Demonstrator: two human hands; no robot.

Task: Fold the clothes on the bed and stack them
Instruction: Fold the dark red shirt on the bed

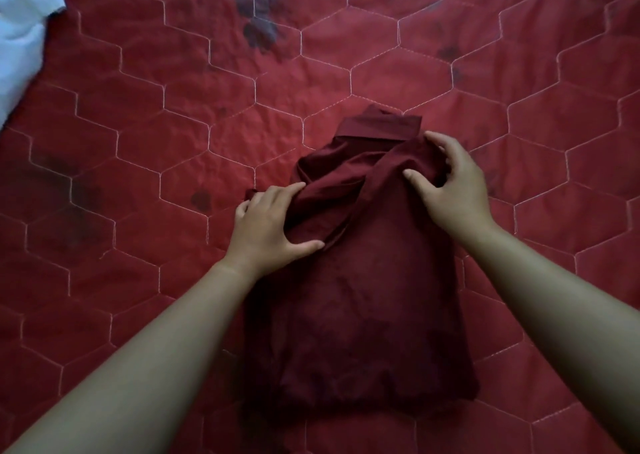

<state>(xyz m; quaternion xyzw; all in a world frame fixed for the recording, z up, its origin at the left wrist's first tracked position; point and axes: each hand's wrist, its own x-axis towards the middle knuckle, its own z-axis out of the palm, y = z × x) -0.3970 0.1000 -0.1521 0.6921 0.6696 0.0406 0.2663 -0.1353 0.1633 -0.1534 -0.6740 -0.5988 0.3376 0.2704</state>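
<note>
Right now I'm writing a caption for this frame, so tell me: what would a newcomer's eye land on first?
First, the two bare hands at centre: the left hand and right hand both grip bunched cloth at the far end of a dark maroon garment. It lies partly folded on a red quilted bedspread stitched in pale hexagons. A pale blue-white cloth sits at the far left corner.

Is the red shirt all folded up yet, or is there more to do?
Partly done: the dark red shirt already lies as a narrow strip on the quilt. In hand: the left hand and right hand grip bunched cloth near the collar, so that fold isn't flat yet. Left: finishing the fold and stacking. No stack shows, and a white cloth waits at the far left corner.
</note>
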